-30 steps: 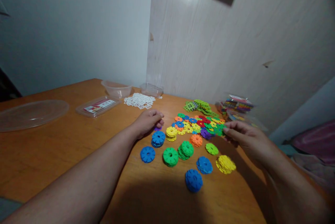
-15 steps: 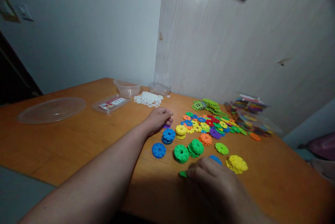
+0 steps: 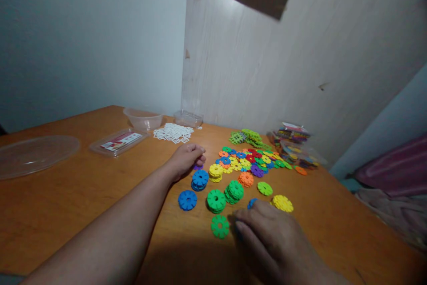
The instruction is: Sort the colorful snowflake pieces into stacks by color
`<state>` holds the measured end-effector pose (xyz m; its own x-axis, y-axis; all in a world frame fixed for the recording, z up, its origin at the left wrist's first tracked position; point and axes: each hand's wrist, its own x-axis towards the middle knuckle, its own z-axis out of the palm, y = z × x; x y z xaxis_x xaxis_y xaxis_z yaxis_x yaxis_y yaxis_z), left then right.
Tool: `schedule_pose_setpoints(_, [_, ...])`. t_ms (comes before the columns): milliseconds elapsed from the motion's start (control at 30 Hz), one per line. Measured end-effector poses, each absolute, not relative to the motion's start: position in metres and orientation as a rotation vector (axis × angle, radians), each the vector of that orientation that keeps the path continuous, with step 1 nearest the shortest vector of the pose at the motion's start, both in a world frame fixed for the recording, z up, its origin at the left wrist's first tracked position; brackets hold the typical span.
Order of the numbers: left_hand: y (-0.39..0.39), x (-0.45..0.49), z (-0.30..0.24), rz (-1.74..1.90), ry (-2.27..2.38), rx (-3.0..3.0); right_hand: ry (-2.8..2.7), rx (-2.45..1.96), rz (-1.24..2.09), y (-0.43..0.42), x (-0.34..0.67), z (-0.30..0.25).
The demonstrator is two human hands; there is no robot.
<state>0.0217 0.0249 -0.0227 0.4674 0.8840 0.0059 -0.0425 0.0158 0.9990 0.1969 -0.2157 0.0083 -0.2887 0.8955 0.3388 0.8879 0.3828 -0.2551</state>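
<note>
Two hands rest on the table (image 3: 83,196): the right hand (image 3: 267,231), fingers spread flat and gripping nothing, lies just beside a lone green disc (image 3: 220,226) (colour-sorting, seemingly). The left hand (image 3: 185,159) curls closed by the blue stack (image 3: 200,179). Lifting the disc calls for a rim pinch.

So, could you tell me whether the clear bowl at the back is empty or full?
Empty, it seems: the bowl is see-through and nothing shows inside.

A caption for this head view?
Left hand by stacked blue discs, right hand beside a flat green plastic notched disc.
</note>
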Motion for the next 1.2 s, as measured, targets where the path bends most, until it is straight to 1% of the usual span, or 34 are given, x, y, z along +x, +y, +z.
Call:
schedule_pose_setpoints(167, [0.027,0.021,-0.026,0.869,0.802,1.365,-1.83,-1.725,-0.085,-0.196,0.276,0.029])
schedule_pose_setpoints(267, [0.027,0.022,-0.027,0.873,0.802,1.366,-1.664,-1.875,-0.146,-0.169,0.333,0.023])
schedule_pose_setpoints(400, [0.028,0.021,-0.027,0.876,0.815,1.381,-1.626,-2.018,-0.089,-0.137,0.374,0.009])
schedule_pose_setpoints(500, [0.028,0.021,-0.027,0.877,0.809,1.382,-1.674,-2.065,-0.034,-0.119,0.376,0.001])
schedule_pose_setpoints(633, [0.028,0.021,-0.026,0.876,0.81,1.386,-1.798,-2.157,-0.132,-0.095,0.37,0.001])
schedule_pose_setpoints(833, [0.025,0.021,-0.023,0.871,0.826,1.389,-1.975,-2.111,-0.133,-0.064,0.361,0.009])
schedule_pose_setpoints(1200, [0.026,0.021,-0.026,0.87,0.818,1.358,-2.028,-2.105,-0.058,-0.049,0.349,0.005])
